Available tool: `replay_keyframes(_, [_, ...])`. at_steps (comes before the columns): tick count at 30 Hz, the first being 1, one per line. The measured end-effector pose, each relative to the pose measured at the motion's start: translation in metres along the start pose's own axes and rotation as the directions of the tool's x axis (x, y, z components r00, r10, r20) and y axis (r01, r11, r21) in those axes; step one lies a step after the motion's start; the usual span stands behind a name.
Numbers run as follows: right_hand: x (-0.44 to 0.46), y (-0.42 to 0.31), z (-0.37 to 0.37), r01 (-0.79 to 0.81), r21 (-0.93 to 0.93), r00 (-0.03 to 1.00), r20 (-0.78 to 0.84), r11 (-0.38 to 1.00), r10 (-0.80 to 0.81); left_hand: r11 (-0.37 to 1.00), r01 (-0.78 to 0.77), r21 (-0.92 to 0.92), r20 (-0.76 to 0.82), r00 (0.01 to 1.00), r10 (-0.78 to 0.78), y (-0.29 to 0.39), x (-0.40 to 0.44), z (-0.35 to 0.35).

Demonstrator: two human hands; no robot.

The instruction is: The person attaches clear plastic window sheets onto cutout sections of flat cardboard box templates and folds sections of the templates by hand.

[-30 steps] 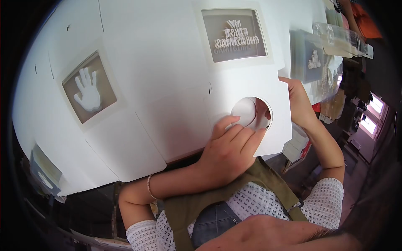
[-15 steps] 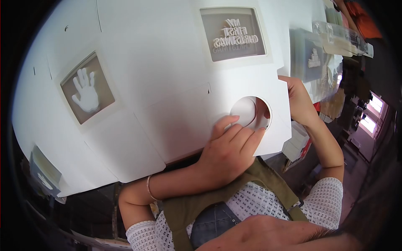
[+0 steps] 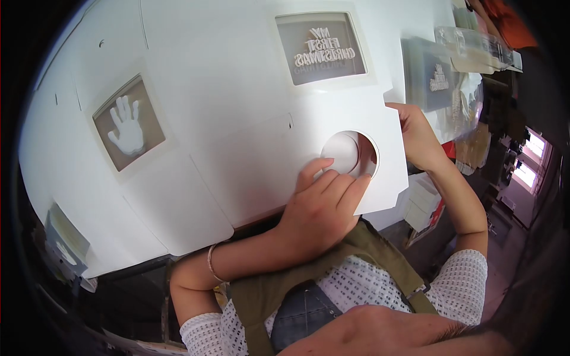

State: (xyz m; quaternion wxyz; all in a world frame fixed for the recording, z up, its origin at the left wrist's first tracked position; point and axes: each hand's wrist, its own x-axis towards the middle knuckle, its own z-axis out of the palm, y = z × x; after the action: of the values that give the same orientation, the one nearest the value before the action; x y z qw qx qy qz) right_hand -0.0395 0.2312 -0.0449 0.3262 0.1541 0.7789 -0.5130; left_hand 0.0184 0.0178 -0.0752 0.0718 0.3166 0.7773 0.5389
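Note:
A large white die-cut card sheet (image 3: 249,178) spreads across the view, with a round hole (image 3: 341,151) near its right edge. My left hand (image 3: 317,207) bends its fingers over the hole's lower rim, fingertips at the opening. At the sheet's right edge, my right hand (image 3: 418,133) grips the card, its fingers mostly hidden behind it. Inside the hole a pale curved edge and a skin-coloured patch show. A framed window with a white handprint (image 3: 126,126) is on the left; a second window with reversed "MY FIRST CHRISTMAS" lettering (image 3: 323,47) is at top.
To the right lie stacked clear sheets with similar lettering (image 3: 430,74) and a clear plastic tray (image 3: 475,47). A white box (image 3: 423,204) stands below them. More stacked sheets (image 3: 65,240) sit at the far left. Part of another person in orange (image 3: 509,24) shows at top right.
The view has shifted slightly, with the hole and lettering window a little further left and up. Both hands keep nearly the same hold on the card sheet.

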Motion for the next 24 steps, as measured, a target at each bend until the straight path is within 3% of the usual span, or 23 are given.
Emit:
replay_keyframes(7, [-0.001, -0.004, 0.004, 0.022, -0.04, 1.0, -0.001, 0.999, -0.022, 0.999, -0.006, 0.031, -0.008, 1.0, 0.006, -0.001, -0.002, 0.002])
replay_keyframes(13, [0.003, 0.011, -0.003, 0.128, -0.081, 0.991, -0.023, 0.988, -0.131, 0.992, -0.033, 0.119, -0.004, 0.999, 0.034, -0.001, -0.002, 0.003])
replay_keyframes(15, [0.002, 0.014, -0.018, -0.037, 0.188, 0.991, 0.136, 0.981, 0.011, 0.982, -0.058, 0.18, -0.003, 0.998, 0.059, -0.001, -0.002, 0.006])
replay_keyframes(16, [-0.003, 0.019, -0.022, -0.024, 0.189, 0.991, 0.136, 0.982, -0.002, 0.968, -0.074, 0.239, -0.005, 0.997, 0.078, -0.001, -0.001, 0.008])
replay_keyframes(18, [-0.016, 0.03, -0.022, 0.019, 0.356, 1.0, -0.022, 0.934, -0.012, 0.936, -0.085, 0.341, 0.018, 0.996, 0.084, -0.001, 0.0, 0.012])
replay_keyframes(20, [-0.028, 0.037, -0.017, 0.038, 0.363, 0.996, -0.091, 0.931, -0.005, 0.897, -0.093, 0.433, 0.049, 0.996, 0.079, 0.002, -0.001, 0.012])
replay_keyframes(22, [-0.04, 0.046, -0.011, 0.101, 0.227, 0.953, -0.3, 0.969, -0.029, 0.869, -0.097, 0.485, 0.165, 0.986, 0.018, 0.006, -0.001, 0.009])
replay_keyframes(24, [-0.05, 0.049, -0.004, 0.111, 0.189, 0.949, -0.313, 0.976, -0.047, 0.83, -0.106, 0.547, 0.167, 0.986, 0.015, 0.011, -0.002, 0.009])
